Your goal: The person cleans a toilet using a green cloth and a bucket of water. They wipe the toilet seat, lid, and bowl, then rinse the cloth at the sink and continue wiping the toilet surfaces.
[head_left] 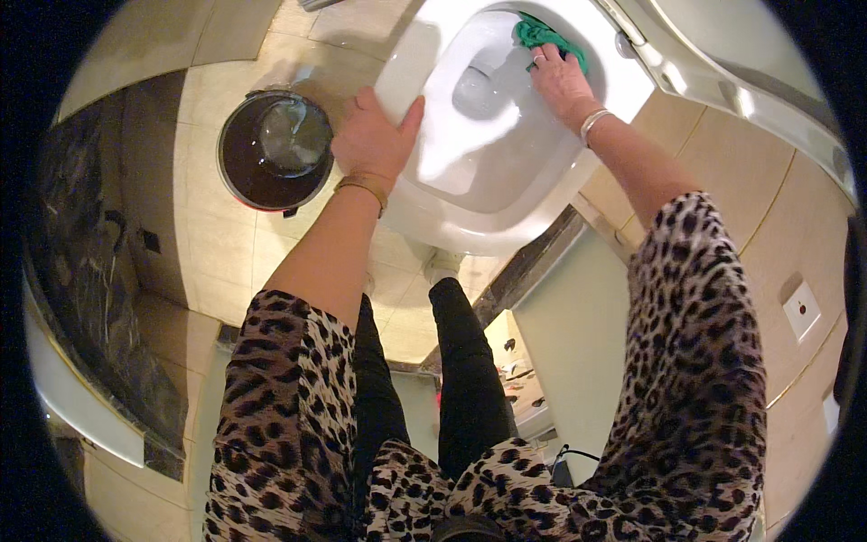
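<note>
A large white ceramic bowl (533, 194) with a wide smooth rim lies in front of me; a rounded recess sits at its bottom. At the bowl's far right, my right hand (562, 86) presses a crumpled green cloth (542, 34) against the inner wall, fingers bent over it. A ring and a bracelet show on that hand and wrist. My left hand (375, 135) rests at the bowl's left rim, thumb spread from the fingers and nothing held. Its fingertips are partly folded from sight. A bracelet circles the left wrist.
A dark round bucket (237, 154) with a red lower edge stands on the tiled floor left of my left hand, something pale and translucent inside. A metal-framed panel (731, 90) runs along the right. Dark marbled stone (99, 235) lies far left; a wall plate (801, 310) is at right.
</note>
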A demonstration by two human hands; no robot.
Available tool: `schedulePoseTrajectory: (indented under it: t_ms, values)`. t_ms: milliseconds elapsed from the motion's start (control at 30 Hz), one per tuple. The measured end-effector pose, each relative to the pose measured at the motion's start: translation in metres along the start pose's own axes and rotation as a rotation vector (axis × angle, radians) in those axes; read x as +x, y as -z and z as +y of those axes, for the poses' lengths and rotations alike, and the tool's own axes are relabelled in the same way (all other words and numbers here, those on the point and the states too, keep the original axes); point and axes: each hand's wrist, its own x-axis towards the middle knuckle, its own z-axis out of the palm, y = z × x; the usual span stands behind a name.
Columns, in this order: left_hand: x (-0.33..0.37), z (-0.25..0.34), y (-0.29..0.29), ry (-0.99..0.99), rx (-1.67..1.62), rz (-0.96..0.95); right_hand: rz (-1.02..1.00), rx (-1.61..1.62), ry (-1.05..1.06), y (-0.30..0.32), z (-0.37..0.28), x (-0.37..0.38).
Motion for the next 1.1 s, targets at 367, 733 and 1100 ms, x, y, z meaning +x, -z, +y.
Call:
schedulePoseTrajectory:
  t_ms: [367,733,1100]
  values:
    - [-0.002,-0.001,-0.002,0.001,0.042,0.039,-0.017,1.618,-0.684,0.048,-0.192,0.026]
    - [-0.001,-0.003,0.004,0.012,0.023,0.087,0.047,1.376,-0.502,0.053,-0.214,0.023]
    - [0.002,-0.005,-0.003,-0.021,0.022,0.108,0.891,2.025,-1.069,0.127,-0.145,0.05]
